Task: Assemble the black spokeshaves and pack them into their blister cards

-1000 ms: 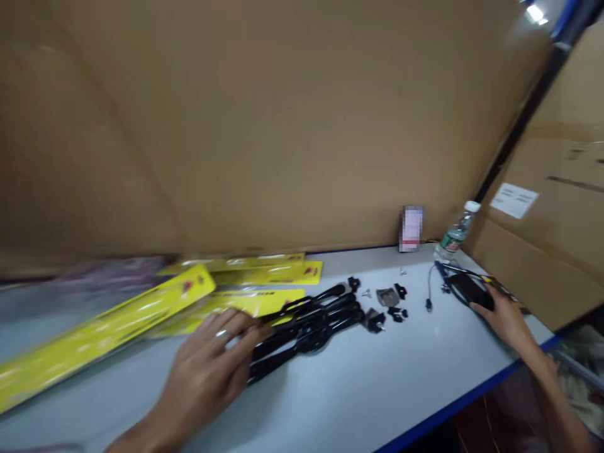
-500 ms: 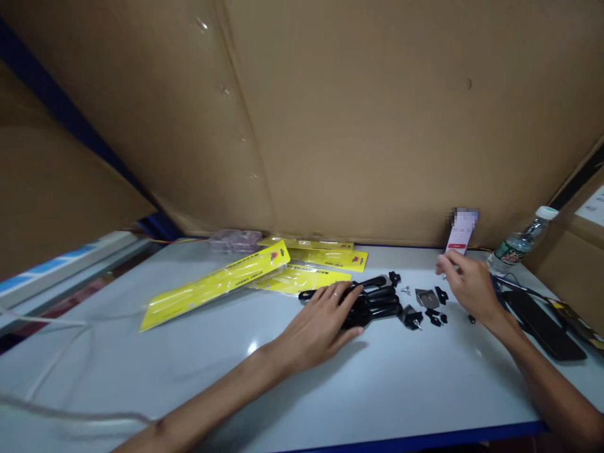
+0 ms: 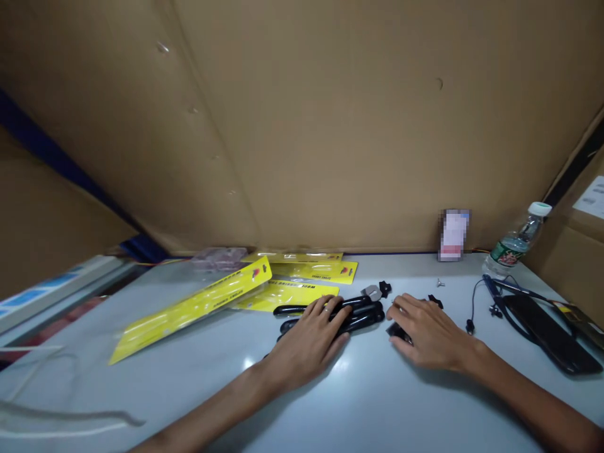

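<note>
My left hand (image 3: 311, 330) lies palm down over several black-handled tools (image 3: 361, 314), its fingers spread across the handles. The tools' left ends are partly covered by the hand. A grey metal head (image 3: 372, 292) shows at the far right of the bundle, beside a small black star-shaped knob (image 3: 385, 289). Just right of the handles, my right hand (image 3: 425, 327) is curled down onto the table over small dark parts (image 3: 400, 332), mostly hidden under its fingers. Another black knob (image 3: 435, 302) peeks out behind it. A few small screws (image 3: 440, 283) lie farther back.
Yellow tool packages (image 3: 198, 308) overlap at the back left, near a clear plastic box (image 3: 219, 258). A phone (image 3: 453, 236) leans on the cardboard wall (image 3: 330, 126). A water bottle (image 3: 516, 242), a black case (image 3: 550, 333) and cables stand or lie at right.
My right hand has come away from the phone, moving left and down onto the small parts. My left hand stays on the black handles, which lie closer together. The view has shifted slightly.
</note>
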The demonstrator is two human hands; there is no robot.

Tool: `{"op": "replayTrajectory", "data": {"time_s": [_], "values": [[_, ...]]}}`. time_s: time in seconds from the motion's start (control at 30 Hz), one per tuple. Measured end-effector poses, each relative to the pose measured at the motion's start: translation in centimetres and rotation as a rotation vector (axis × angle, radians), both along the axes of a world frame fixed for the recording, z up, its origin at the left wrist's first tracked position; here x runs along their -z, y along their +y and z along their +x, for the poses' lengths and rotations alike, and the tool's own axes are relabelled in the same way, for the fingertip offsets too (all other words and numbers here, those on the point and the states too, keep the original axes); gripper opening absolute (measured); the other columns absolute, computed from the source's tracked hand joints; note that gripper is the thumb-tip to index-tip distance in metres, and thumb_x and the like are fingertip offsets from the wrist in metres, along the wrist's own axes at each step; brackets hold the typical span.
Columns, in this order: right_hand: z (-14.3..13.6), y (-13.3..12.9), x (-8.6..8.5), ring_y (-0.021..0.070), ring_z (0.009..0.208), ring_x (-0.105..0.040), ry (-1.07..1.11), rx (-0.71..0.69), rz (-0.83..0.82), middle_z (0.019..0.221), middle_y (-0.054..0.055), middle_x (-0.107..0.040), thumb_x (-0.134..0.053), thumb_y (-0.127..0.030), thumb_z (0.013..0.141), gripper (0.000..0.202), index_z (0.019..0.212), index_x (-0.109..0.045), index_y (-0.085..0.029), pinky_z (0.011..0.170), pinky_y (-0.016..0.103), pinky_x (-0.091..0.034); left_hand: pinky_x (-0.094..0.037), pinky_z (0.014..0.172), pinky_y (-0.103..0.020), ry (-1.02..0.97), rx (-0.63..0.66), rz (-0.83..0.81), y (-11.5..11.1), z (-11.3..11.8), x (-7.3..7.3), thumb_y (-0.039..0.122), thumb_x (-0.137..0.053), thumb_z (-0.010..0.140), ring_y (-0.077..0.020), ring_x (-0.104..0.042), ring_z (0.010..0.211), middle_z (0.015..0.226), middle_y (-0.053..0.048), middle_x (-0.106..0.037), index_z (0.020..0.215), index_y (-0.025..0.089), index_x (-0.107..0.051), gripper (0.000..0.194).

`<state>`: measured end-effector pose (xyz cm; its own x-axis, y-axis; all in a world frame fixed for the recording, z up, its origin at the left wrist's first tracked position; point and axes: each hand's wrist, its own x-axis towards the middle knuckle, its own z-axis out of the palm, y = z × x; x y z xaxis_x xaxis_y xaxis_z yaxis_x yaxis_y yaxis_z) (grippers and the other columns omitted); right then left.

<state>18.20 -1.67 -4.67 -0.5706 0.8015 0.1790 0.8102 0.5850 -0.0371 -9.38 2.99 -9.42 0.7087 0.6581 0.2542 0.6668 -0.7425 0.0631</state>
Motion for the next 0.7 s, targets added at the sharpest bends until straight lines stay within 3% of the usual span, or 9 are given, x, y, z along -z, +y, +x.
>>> {"op": "replayTrajectory", "data": {"time_s": [0.17,0.37,0.43,0.57,0.63,0.7], "values": [[0.4,0.6,0.7,0.0239,0.094,-0.062,-0.03,-0.002,-0.036,0.101,0.008,-0.067,-0.059,-0.018,0.09,0.008,0.097,-0.063,-0.018,0.07,0.033,-0.044,-0.047,0.108,-0.054,-0.026,-0.028,0.006,-0.4,-2.0,-0.1,0.042,-0.039,0.104,-0.0313,-0.049,0.131,0.145,-0.013,-0.055,0.159,0.021,-0.024,0.06],[2.5,2.0,0.0,0.0205,0.086,-0.061,-0.016,0.056,-0.058,0.092,0.006,-0.068,-0.057,-0.016,0.089,0.009,0.087,-0.066,-0.019,0.068,0.03,-0.041,-0.049,0.106,-0.051,-0.068,-0.013,0.055,0.0,-3.4,0.4,0.045,-0.044,0.102,-0.0309,-0.054,0.127,0.142,-0.011,-0.059,0.152,0.021,-0.041,0.055],[4.4,3.1,-0.9,0.019,0.083,-0.062,0.051,0.166,-0.013,0.091,0.005,-0.07,-0.056,-0.022,0.093,0.013,0.087,-0.067,-0.02,0.072,0.03,-0.042,-0.049,0.104,-0.051,-0.086,-0.009,0.097,0.2,-3.7,0.6,0.045,-0.044,0.102,-0.0312,-0.055,0.126,0.141,-0.01,-0.061,0.152,0.023,-0.041,0.056],[9.2,5.5,-1.8,0.0226,0.085,-0.066,0.057,0.584,0.121,0.092,0.009,-0.074,-0.051,-0.023,0.097,0.021,0.091,-0.071,-0.018,0.073,0.03,-0.041,-0.051,0.098,-0.048,-0.103,0.023,0.214,0.5,-4.0,1.2,0.053,-0.049,0.098,-0.0322,-0.059,0.122,0.141,-0.01,-0.062,0.155,0.024,-0.039,0.065],[10.9,6.1,-1.6,0.0244,0.086,-0.068,0.014,0.636,0.087,0.091,0.01,-0.075,-0.056,-0.019,0.092,0.019,0.089,-0.074,-0.018,0.071,0.03,-0.041,-0.051,0.095,-0.048,-0.101,0.053,0.292,0.8,-3.9,1.5,0.058,-0.052,0.096,-0.033,-0.061,0.119,0.14,-0.011,-0.063,0.156,0.022,-0.036,0.072],[11.6,6.3,-1.2,0.0229,0.087,-0.069,-0.008,0.595,0.024,0.093,0.008,-0.076,-0.06,-0.016,0.088,0.018,0.093,-0.076,-0.02,0.072,0.028,-0.042,-0.05,0.094,-0.048,-0.096,0.069,0.356,0.9,-3.8,1.7,0.059,-0.05,0.096,-0.0336,-0.062,0.117,0.137,-0.012,-0.064,0.158,0.021,-0.032,0.075]]}}
